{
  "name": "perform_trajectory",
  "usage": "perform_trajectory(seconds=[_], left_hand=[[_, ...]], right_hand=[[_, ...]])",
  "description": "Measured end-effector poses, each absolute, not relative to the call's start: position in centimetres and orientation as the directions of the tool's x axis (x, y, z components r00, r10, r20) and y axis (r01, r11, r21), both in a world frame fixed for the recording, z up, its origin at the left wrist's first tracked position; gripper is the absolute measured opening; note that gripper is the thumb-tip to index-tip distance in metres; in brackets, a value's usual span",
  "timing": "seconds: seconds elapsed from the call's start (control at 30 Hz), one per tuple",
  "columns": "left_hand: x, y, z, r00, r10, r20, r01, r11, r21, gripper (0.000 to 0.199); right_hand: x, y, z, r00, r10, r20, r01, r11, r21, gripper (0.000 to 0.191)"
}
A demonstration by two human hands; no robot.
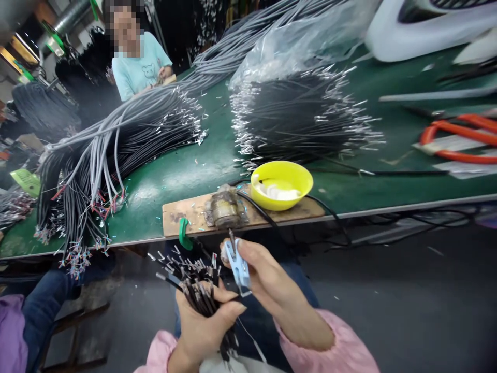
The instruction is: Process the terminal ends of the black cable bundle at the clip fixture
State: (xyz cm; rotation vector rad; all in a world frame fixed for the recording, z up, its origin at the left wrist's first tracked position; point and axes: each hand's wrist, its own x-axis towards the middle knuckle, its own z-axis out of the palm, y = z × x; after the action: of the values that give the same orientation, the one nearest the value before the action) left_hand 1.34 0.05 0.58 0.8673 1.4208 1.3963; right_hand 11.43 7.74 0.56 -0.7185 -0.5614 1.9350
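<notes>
My left hand [198, 324] is wrapped round a bundle of short black cables [196, 295], whose stripped, silvery ends fan out toward the table. Between the thumb and fingers of my right hand [272, 282] is a light blue clothespin [238, 264], just right of the bundle. The clothespin's upper end meets or overlaps a thin metal shaft [232, 237] at the table edge; whether they touch I cannot tell. Behind it, a small tape-wrapped motor [225, 208] sits on a wooden board [182, 213]. A thin white strand [252, 339] hangs below my hands.
On the green table [217, 155] stands a yellow bowl [281, 203] with white bits inside. Behind lie a stack of black cables [295, 119] and long grey cables [112, 116]. Orange-handled scissors [438, 140] lie right. A green clamp [184, 234] grips the board. Another person [142, 67] sits opposite.
</notes>
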Motion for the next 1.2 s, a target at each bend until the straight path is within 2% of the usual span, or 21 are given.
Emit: perform_trajectory(seconds=[0.13, 0.33, 0.47, 0.6, 0.7, 0.8, 0.9, 1.07, 1.2], left_hand=[[1.6, 0.6, 0.4, -0.293, 0.951, -0.101, -0.065, 0.085, 0.994, 0.019], [1.7, 0.0, 0.0, -0.290, 0.951, -0.105, -0.020, 0.104, 0.994, 0.019], [1.8, -0.6, -0.3, -0.294, 0.946, -0.135, -0.047, 0.126, 0.991, 0.021], [1.5, -0.8, -0.4, -0.339, 0.922, -0.190, -0.051, 0.184, 0.982, 0.020], [1.2, -1.2, -0.7, -0.310, 0.899, -0.311, -0.084, 0.300, 0.950, 0.032], [1.1, -1.8, -1.1, -0.297, 0.884, -0.360, -0.039, 0.366, 0.930, 0.032], [1.3, -2.1, -1.2, -0.297, 0.898, -0.324, 0.077, 0.361, 0.929, 0.025], [1.3, -2.2, -1.0, -0.258, 0.913, -0.317, 0.130, 0.358, 0.925, 0.023], [0.8, -2.5, -1.2, -0.271, 0.892, -0.361, 0.019, 0.380, 0.925, 0.021]], right_hand=[[11.2, 7.5, 0.8, -0.348, 0.889, -0.299, -0.660, -0.459, -0.595, 0.039], [11.1, 7.4, -1.0, -0.323, 0.881, -0.346, -0.667, -0.471, -0.577, 0.050], [11.8, 6.6, -3.0, -0.263, 0.881, -0.392, -0.608, -0.467, -0.642, 0.050], [13.0, 4.9, -3.9, -0.148, 0.955, -0.256, -0.422, -0.295, -0.857, 0.040], [13.7, 3.6, -3.6, -0.029, 0.995, -0.098, -0.220, -0.102, -0.970, 0.031], [13.8, 2.8, -2.9, 0.009, 0.981, 0.192, -0.031, 0.192, -0.981, 0.020], [13.5, 2.3, -2.2, -0.105, 0.911, 0.399, 0.080, 0.408, -0.910, 0.010], [13.1, 2.1, -1.8, -0.141, 0.908, 0.394, 0.081, 0.407, -0.910, 0.019], [13.2, 1.9, -2.0, -0.129, 0.914, 0.385, 0.056, 0.394, -0.917, 0.026]])
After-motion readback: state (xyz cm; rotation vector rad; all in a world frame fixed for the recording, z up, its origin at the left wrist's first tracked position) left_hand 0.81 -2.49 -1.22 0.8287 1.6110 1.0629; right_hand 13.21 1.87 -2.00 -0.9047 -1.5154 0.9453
